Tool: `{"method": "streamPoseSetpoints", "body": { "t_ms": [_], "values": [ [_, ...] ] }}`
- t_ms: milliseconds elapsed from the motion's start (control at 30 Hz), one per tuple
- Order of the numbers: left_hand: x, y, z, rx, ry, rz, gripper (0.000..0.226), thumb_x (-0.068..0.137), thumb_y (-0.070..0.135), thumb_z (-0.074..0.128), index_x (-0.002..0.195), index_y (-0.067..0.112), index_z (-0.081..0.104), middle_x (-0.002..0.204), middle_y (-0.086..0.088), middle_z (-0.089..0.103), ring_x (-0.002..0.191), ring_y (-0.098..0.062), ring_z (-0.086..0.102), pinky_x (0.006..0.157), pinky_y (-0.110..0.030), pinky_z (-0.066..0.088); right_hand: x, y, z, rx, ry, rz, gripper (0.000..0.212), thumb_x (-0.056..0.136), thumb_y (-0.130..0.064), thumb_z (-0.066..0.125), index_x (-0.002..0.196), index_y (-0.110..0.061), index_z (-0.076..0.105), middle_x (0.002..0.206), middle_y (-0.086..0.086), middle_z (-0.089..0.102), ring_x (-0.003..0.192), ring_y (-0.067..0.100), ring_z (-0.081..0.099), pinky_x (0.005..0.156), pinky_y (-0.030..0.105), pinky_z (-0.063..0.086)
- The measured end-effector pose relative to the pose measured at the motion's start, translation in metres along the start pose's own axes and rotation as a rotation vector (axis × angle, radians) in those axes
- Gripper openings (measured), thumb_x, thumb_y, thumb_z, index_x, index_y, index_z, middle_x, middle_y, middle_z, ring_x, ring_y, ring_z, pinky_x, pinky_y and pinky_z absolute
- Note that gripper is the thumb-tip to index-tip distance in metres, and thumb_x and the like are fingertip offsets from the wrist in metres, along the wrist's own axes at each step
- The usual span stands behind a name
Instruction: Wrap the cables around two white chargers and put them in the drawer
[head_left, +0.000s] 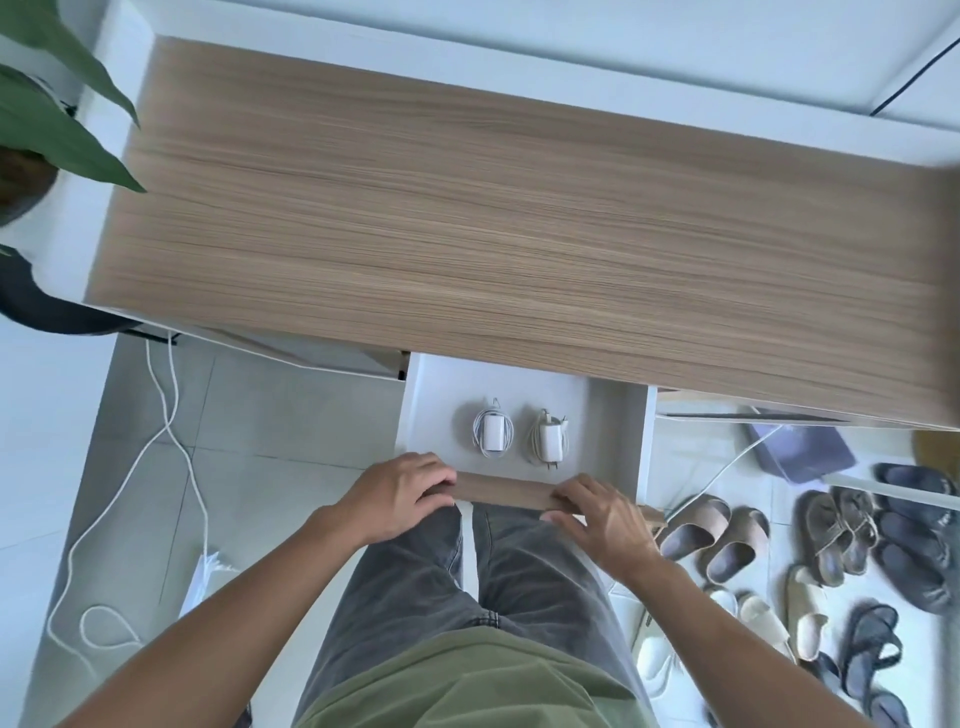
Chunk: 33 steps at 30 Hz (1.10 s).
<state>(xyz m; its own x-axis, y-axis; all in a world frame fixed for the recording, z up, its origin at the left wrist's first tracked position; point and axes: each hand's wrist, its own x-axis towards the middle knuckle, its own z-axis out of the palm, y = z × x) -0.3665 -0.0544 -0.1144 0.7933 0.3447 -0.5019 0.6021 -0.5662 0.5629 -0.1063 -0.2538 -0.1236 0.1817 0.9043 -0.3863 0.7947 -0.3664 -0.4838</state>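
Both hands (402, 493) (602, 522) clasped on drawer (618, 415) front; wrapped chargers (492, 428) (550, 439) just beyond, side by side, lengthwise near-to-far.

Bench: a long top of pale wood grain (467, 218) is seen from above, framed by white side panels (104, 171).
Wall: a plain white surface (571, 47) is seen beyond the far edge, crossed at the far right by a thin dark line (914, 78).
Floor: pale glossy tiles (270, 415) with faint joints are laid throughout.
Plant: broad green leaves (57, 124) are seen at the far left, above a dark round pot (47, 301).
Cord: a white cord (171, 441) is trailed over the left floor and looped near the lower left.
Footwear: sandals and slippers (831, 535) are scattered over the right floor.
Light: soft, even daylight is cast; shadows are faint.
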Motion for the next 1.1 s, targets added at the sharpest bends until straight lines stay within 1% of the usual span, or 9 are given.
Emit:
{"method": "streamPoseSetpoints", "body": {
  "t_ms": [100, 200, 300, 400, 467, 533, 667, 833, 1100],
  "values": [
    [0.014, 0.002, -0.011, 0.066, 0.069, 0.000, 0.031, 0.102, 0.045, 0.052, 0.123, 0.025, 0.064, 0.123, 0.010, 0.065, 0.111, -0.016, 0.061, 0.083, -0.036, 0.054, 0.020, 0.007, -0.009, 0.012, 0.068, 0.011, 0.047, 0.091, -0.067, 0.053, 0.100, -0.024, 0.069, 0.094, -0.008, 0.068, 0.082, 0.017, 0.065, 0.072, 0.037, 0.057],
    [0.031, 0.001, -0.022, 0.208, 0.275, 0.107, 0.026, 0.095, 0.037, 0.065, 0.108, 0.016, 0.074, 0.111, -0.001, 0.068, 0.098, -0.025, 0.065, 0.075, -0.043, 0.061, 0.039, 0.007, -0.026, -0.049, 0.214, 0.032, 0.036, 0.084, -0.052, 0.071, 0.099, -0.020, 0.070, 0.099, -0.001, 0.065, 0.086, 0.024, 0.061, 0.074, 0.042, 0.055],
    [0.050, 0.004, -0.035, 0.374, 0.442, 0.210, 0.030, 0.081, 0.016, 0.084, 0.110, 0.012, 0.077, 0.134, -0.016, 0.063, 0.121, -0.035, 0.062, 0.104, -0.051, 0.053, 0.052, 0.000, -0.045, -0.190, 0.329, -0.038, 0.045, 0.080, -0.033, 0.079, 0.119, -0.020, 0.061, 0.126, 0.008, 0.057, 0.108, 0.031, 0.057, 0.095, 0.051, 0.048],
    [0.068, 0.009, -0.055, 0.434, 0.381, 0.210, 0.074, 0.081, 0.029, 0.080, 0.148, 0.015, 0.053, 0.166, -0.021, 0.029, 0.154, -0.036, 0.031, 0.123, -0.059, 0.029, 0.067, 0.006, -0.064, -0.252, 0.340, -0.131, 0.079, 0.077, -0.035, 0.080, 0.145, -0.019, 0.044, 0.155, 0.013, 0.040, 0.144, 0.033, 0.039, 0.118, 0.056, 0.029],
    [0.082, 0.009, -0.067, 0.462, 0.321, 0.149, 0.108, 0.078, 0.044, 0.083, 0.163, 0.015, 0.023, 0.172, -0.019, 0.009, 0.159, -0.035, 0.014, 0.126, -0.061, 0.020, 0.078, 0.016, -0.075, -0.288, 0.255, -0.064, 0.103, 0.074, -0.052, 0.078, 0.158, -0.020, 0.027, 0.167, 0.013, 0.020, 0.156, 0.032, 0.015, 0.123, 0.057, 0.018],
    [0.094, 0.006, -0.075, 0.458, 0.309, 0.089, 0.122, 0.077, 0.054, 0.081, 0.165, 0.016, 0.006, 0.173, -0.017, -0.001, 0.160, -0.033, 0.005, 0.127, -0.060, 0.013, 0.088, 0.026, -0.085, -0.336, 0.175, 0.015, 0.114, 0.074, -0.066, 0.072, 0.162, -0.024, 0.012, 0.170, 0.010, 0.004, 0.158, 0.030, 0.001, 0.125, 0.057, 0.013],
    [0.107, -0.003, -0.084, 0.425, 0.337, -0.002, 0.114, 0.082, 0.062, 0.073, 0.165, 0.020, 0.009, 0.174, -0.013, 0.002, 0.161, -0.032, 0.006, 0.128, -0.059, 0.011, 0.103, 0.042, -0.097, -0.360, 0.187, 0.047, 0.102, 0.082, -0.074, 0.058, 0.161, -0.026, 0.014, 0.171, 0.008, 0.002, 0.158, 0.028, -0.002, 0.125, 0.057, 0.010],
    [0.113, 0.001, -0.078, 0.412, 0.462, -0.018, 0.086, 0.090, 0.050, 0.070, 0.160, 0.017, 0.033, 0.171, -0.013, 0.022, 0.158, -0.032, 0.020, 0.126, -0.059, 0.015, 0.108, 0.048, -0.091, -0.285, 0.313, 0.054, 0.081, 0.090, -0.059, 0.063, 0.157, -0.024, 0.032, 0.169, 0.006, 0.018, 0.157, 0.027, 0.011, 0.125, 0.055, 0.012],
    [0.115, 0.017, -0.069, 0.442, 0.489, -0.103, 0.081, 0.092, 0.037, 0.071, 0.159, 0.012, 0.033, 0.171, -0.015, 0.021, 0.159, -0.033, 0.017, 0.126, -0.061, 0.012, 0.112, 0.050, -0.086, -0.251, 0.368, 0.040, 0.073, 0.092, -0.050, 0.065, 0.154, -0.023, 0.038, 0.167, 0.005, 0.023, 0.156, 0.028, 0.016, 0.124, 0.057, 0.015]
  ]
}}
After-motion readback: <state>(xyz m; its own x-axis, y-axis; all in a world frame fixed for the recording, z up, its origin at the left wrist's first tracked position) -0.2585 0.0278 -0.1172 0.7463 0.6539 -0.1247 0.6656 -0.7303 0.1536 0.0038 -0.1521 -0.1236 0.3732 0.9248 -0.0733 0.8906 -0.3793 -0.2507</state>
